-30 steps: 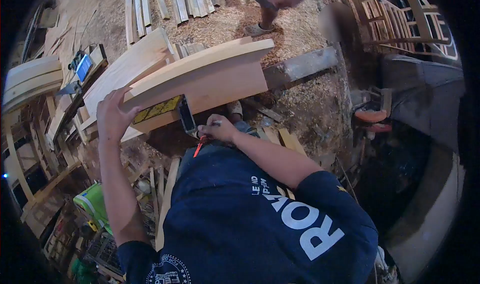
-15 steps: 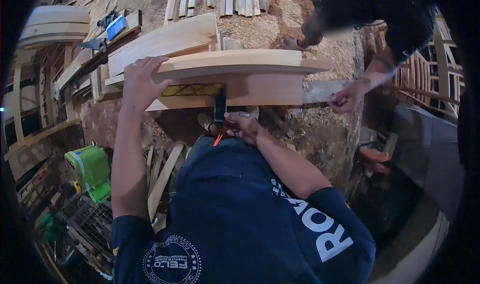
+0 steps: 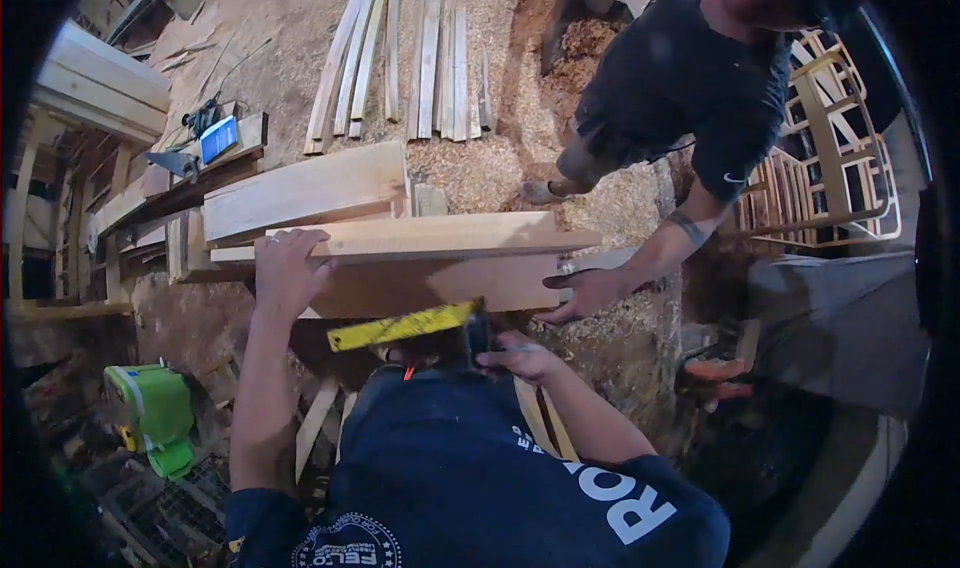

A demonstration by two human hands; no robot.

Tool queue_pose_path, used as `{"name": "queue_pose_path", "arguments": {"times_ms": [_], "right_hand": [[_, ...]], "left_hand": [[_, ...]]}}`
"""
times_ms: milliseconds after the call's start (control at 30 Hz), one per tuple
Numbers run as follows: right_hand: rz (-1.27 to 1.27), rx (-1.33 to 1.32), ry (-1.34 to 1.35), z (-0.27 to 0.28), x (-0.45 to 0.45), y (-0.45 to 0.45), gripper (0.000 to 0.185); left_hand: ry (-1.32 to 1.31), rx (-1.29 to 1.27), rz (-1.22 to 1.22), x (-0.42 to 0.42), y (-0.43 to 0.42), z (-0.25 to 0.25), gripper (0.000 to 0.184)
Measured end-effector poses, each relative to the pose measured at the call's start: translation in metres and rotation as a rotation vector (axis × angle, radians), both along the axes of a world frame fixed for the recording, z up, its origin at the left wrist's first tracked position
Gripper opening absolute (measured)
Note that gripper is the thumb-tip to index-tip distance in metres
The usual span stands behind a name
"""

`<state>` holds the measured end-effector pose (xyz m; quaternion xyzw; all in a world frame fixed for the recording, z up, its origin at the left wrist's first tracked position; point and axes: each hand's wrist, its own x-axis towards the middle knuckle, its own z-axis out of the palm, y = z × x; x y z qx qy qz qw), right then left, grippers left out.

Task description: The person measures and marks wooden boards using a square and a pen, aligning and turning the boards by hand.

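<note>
My left hand [image 3: 288, 268] grips the left part of a long pale wooden board [image 3: 430, 236], thumb on the near side and fingers over the top edge. Below its edge shows the flat face of another wide board [image 3: 420, 286]. In my right hand [image 3: 520, 358], close to my waist, is a try square with a yellow blade [image 3: 400, 326] and a dark stock [image 3: 478, 338]. The blade points left, apart from the boards and slightly tilted. A co-worker's hand [image 3: 588, 293] holds the right end of the boards.
More planks [image 3: 305, 193] lie behind the boards at left, near a blue box [image 3: 218, 140]. Long strips [image 3: 440, 58] rest on the shavings-covered ground. The co-worker [image 3: 670, 98] stands at right. A green case [image 3: 155, 408] sits at lower left, wooden frames [image 3: 820, 158] at far right.
My right hand has drawn the try square off the boards towards me and right. The co-worker's hand has come onto the boards' right end. The camera view has tilted upward.
</note>
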<state>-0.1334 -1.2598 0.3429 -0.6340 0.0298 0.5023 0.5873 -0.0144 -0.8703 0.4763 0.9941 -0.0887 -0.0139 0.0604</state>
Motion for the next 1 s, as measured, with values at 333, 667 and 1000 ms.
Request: {"name": "queue_pose_path", "arguments": {"times_ms": [333,667,1000], "right_hand": [[-0.498,0.102,0.251,0.005,-0.032,-0.113,0.024],[-0.589,0.097,-0.046,0.057,-0.021,-0.161,0.031],[-0.407,0.238,-0.057,0.059,0.018,-0.104,0.069]], "left_hand": [[-0.087,-0.202,0.098,0.001,0.013,0.006,0.028],[-0.256,-0.137,0.217,-0.007,0.063,0.0,0.031],[-0.211,-0.179,0.392,-0.013,0.119,-0.019,0.039]]}}
